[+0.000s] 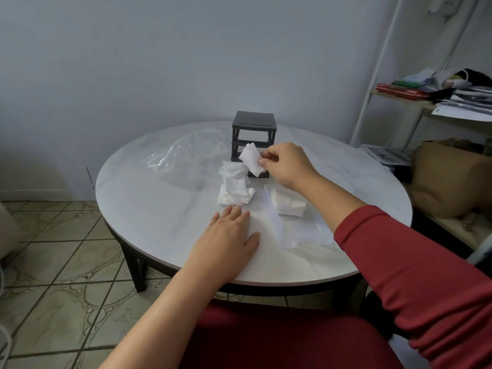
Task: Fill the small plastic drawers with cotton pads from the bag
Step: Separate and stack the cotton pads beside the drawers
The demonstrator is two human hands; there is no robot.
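On the table (149, 209), head view: the bag (186, 153) looks emptied, and loose pads (234, 189) lie piled just past the left fingertips. One drawer (275, 219) below the right wrist holds pads and the frame (253, 123) behind the right fingers has open slots, so I judge filling partly done, with the pile and reinserting left. The right hand (286, 166) is raised, thumb and forefinger pinching a pad (251, 159); the left hand (229, 235) lies flat, fingers straight, holding nothing.

left hand (229, 237) flat, right hand (286, 165) pinching
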